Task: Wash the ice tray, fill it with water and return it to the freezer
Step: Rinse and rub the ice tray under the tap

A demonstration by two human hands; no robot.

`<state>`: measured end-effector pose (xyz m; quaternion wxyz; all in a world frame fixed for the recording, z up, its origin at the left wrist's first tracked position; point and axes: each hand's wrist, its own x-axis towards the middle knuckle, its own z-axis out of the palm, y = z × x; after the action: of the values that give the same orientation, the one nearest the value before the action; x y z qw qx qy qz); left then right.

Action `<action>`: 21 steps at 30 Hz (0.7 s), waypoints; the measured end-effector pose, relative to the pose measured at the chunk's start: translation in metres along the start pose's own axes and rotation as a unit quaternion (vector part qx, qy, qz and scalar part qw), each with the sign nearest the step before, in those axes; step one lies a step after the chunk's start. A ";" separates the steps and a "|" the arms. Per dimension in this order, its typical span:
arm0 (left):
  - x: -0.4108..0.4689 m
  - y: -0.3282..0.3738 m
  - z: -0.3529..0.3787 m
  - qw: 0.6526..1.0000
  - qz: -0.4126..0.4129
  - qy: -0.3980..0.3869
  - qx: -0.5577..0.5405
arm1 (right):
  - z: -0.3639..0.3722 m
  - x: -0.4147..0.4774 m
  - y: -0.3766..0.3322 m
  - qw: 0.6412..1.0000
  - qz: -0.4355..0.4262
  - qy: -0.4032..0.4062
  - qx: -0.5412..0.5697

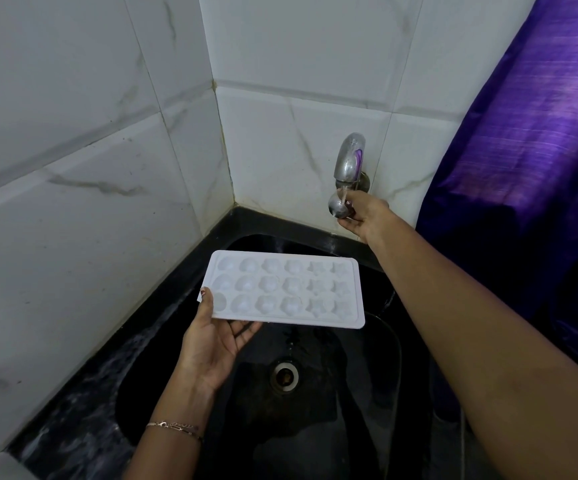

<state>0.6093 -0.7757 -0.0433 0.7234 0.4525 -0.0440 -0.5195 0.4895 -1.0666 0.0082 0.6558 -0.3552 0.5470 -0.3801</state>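
White ice tray [285, 294] held level over black sink [246, 220], above the drain [284, 375], moulded cups facing up. Left hand [216, 336] pinches tray's left short end, thumb on top, fingers spread underneath. Right hand [362, 216] reaches behind the sink, fingers curled round the round tap knob [336, 207] under the chrome spout [349, 161]. Purple curtain [523, 133] right of sink.

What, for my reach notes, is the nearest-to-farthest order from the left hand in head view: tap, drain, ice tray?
1. ice tray, held by the left hand.
2. drain, down in the sink.
3. tap, up on the wall.
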 end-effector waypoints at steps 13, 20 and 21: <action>-0.001 -0.002 -0.001 1.000 0.000 -0.001 0.002 | -0.006 0.004 0.005 1.000 0.003 -0.030 -0.001; 0.000 -0.001 -0.003 1.000 -0.002 0.001 -0.002 | -0.005 0.007 0.004 0.999 0.010 -0.035 0.006; 0.000 -0.001 -0.003 1.000 -0.001 0.000 -0.002 | -0.005 0.007 0.004 0.999 0.013 -0.037 0.008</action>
<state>0.6100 -0.7739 -0.0456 0.7235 0.4514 -0.0424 -0.5206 0.4861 -1.0714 0.0002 0.6834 -0.3568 0.5235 -0.3628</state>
